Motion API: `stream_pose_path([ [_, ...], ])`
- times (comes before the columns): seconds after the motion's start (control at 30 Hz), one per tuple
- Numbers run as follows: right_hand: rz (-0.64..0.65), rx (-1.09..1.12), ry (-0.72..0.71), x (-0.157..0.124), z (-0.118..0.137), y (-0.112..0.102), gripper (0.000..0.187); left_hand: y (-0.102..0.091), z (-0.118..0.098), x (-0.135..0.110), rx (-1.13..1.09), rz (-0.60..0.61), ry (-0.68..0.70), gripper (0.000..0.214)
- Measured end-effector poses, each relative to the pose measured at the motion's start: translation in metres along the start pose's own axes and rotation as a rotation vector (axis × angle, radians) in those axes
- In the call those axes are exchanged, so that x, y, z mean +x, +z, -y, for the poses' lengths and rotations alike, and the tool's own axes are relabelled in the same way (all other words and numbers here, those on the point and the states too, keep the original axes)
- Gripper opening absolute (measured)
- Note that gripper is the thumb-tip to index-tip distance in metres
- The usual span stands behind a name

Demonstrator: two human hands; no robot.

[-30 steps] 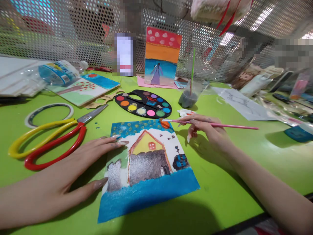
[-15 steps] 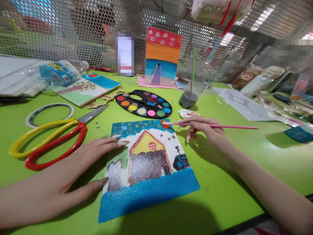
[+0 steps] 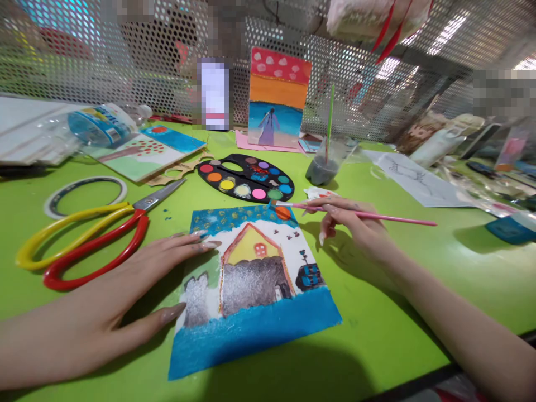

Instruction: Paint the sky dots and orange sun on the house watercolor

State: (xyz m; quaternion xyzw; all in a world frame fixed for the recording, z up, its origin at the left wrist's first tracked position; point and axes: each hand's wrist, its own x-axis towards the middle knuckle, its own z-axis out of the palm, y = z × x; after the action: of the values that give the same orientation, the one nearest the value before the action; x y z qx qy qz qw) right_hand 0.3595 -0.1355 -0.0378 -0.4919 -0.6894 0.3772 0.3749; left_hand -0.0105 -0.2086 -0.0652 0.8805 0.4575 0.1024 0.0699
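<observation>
A painting (image 3: 251,285) of a yellow and grey house with blue bands lies flat in front of me. My left hand (image 3: 142,279) rests with fingers spread, its fingertips on the painting's left edge. Between the thumb and fingers of my right hand (image 3: 347,220) is a pink paintbrush (image 3: 393,219). The brush tip is at the painting's top right corner, by the orange circle (image 3: 283,213) and close to the palette's lower edge. Just beyond the painting lies a black oval paint palette (image 3: 247,177) with several coloured pans.
Red and yellow scissors (image 3: 138,215) and a tape roll (image 3: 50,204) lie left. A cut-off plastic cup (image 3: 323,170) with dark water holds a green stick. Behind are a plastic bottle (image 3: 100,125) and an upright painting (image 3: 278,95). A blue container (image 3: 511,228) stands right.
The paintbrush tip has moved left and slightly up, from the orange circle towards the painting's top edge. My right hand has shifted slightly with it. My left hand stays in place.
</observation>
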Motion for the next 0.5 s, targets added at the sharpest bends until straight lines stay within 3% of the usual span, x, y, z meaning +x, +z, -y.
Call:
stream_pose_path([
  [0.1,0.019,-0.046,-0.011,-0.0002,-0.0013,-0.0002,0.025,0.0003,0.0029,-0.0015,0.025,0.025,0.009,0.073],
  [0.27,-0.035,0.06,-0.031,0.0017,-0.0025,-0.0039,0.024,0.0004,0.0034,-0.0023,0.007,0.035,0.01,0.075],
  [0.5,0.011,0.023,-0.016,0.0019,-0.0026,-0.002,0.024,0.0005,0.0031,-0.0012,0.011,0.04,-0.001,0.075],
])
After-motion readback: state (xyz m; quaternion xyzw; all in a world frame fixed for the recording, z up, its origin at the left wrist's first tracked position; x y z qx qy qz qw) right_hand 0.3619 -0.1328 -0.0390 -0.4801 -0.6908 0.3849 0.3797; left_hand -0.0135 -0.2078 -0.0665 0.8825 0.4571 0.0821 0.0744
